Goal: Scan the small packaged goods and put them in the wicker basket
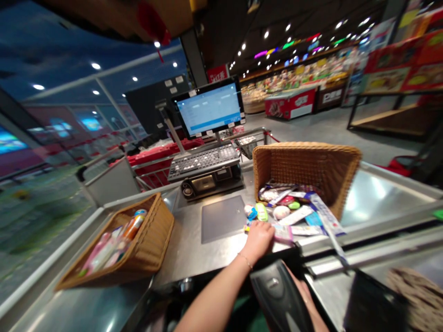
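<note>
My left hand (261, 237) reaches across the metal counter, its fingers curled down among small goods. What lies under them is largely hidden; a pink packet (284, 234) shows right beside it. Just past the fingertips lie a blue and white item (250, 212) and a green packet (262, 211). Low in the view, a black barcode scanner (278, 295) is in my right hand (302, 287), mostly covered by the scanner. Long slim packets (325, 214) spill from a wicker basket (308, 161) tipped toward me.
At left, another tilted wicker basket (152, 240) holds an orange bottle (134, 224) and several packets. A grey plate (221, 219) is set in the counter. Behind it stand a keyboard (204, 160) and a lit screen (209, 109). A dark box (375, 302) lies at lower right.
</note>
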A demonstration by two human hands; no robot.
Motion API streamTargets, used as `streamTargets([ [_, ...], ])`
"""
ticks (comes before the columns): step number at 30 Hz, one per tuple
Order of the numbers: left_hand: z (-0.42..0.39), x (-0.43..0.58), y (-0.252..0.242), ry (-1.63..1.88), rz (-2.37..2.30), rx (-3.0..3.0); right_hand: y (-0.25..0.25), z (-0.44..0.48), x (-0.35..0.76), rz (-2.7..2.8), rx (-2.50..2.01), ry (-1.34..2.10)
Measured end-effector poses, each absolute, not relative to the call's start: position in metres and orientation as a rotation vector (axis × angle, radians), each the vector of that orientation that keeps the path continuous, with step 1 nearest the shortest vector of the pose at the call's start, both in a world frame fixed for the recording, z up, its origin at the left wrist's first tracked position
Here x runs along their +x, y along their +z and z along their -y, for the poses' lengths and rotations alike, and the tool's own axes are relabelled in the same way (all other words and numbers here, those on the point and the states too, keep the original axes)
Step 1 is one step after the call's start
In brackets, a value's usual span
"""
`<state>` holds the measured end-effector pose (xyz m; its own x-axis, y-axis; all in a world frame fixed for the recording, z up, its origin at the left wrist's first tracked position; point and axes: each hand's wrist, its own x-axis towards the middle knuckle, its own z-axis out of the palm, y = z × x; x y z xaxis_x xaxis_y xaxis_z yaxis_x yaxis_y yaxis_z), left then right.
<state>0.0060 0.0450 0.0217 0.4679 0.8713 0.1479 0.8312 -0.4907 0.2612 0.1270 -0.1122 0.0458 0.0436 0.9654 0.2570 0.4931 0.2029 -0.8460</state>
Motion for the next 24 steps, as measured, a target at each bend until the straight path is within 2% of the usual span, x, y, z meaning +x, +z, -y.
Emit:
streamTargets([
  [3, -0.029, -0.021, 0.019, 0.436, -1.511, 2.564, 0.045, 0.114, 0.121, 1.562, -1.427, 0.682],
  [8, -0.004, -0.05, 0.011, 0.713, -2.16, 2.099, 0.042, 0.11, 0.117, 1.537, -1.458, 0.734],
  [12, 0.006, -0.04, 0.005, 0.791, -2.427, 1.636, 0.043, 0.109, 0.114, 1.566, -1.464, 0.744],
  [19, 0.006, -0.01, -0.011, 0.776, -2.406, 1.493, 0.049, 0.118, 0.11, 1.634, -1.419, 0.692],
  [24, -0.001, -0.025, -0.013, 1.013, -2.364, 1.297, 0.053, 0.121, 0.109, 1.643, -1.391, 0.674],
])
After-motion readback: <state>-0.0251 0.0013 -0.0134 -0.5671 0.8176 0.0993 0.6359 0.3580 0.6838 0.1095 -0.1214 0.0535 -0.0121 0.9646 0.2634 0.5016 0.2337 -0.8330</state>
